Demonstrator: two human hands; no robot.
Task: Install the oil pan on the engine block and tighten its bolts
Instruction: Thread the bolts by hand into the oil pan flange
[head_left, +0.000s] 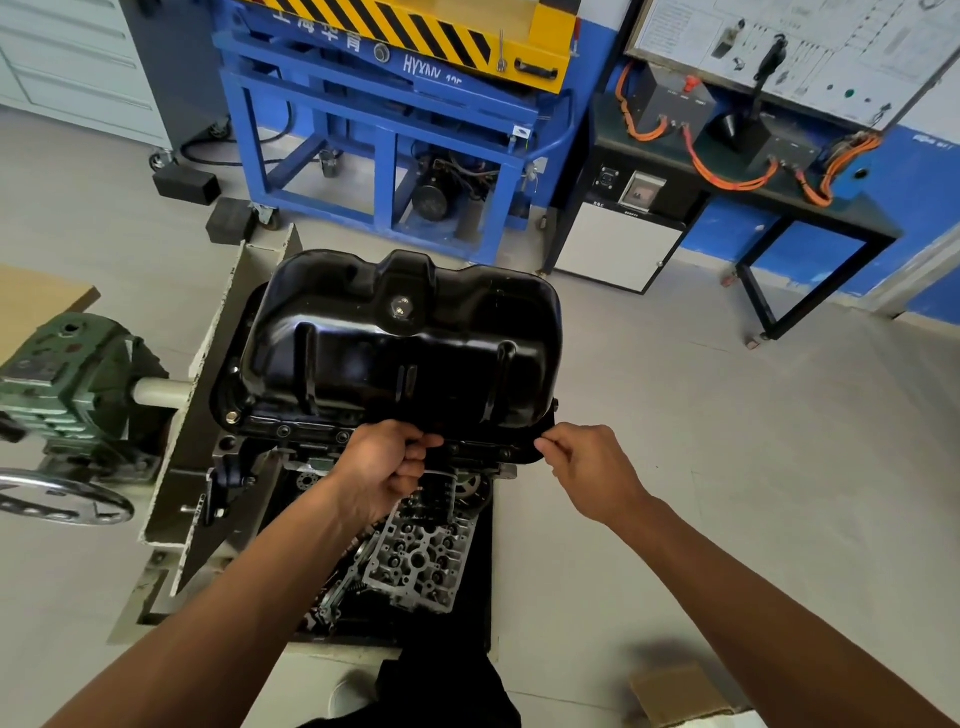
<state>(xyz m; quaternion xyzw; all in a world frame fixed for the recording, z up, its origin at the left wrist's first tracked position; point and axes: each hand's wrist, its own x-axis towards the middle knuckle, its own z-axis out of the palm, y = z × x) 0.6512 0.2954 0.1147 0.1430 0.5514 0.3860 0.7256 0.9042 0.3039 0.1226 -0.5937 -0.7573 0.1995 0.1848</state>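
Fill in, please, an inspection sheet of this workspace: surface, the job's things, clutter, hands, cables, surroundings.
Surface: white engine stand on a grey floor.
Job's things: black oil pan sits on the engine block; bolts are in its near flange.
Clutter: cardboard piece and black blocks on the floor.
Hands: left hand grips the pan's near flange; right hand pinches its near right corner.
Cables: orange cables on the bench; black cable on the floor.
Surroundings: blue lift frame, green gearbox with handwheel, training bench.

oil pan (400, 343) on engine block (415, 556)
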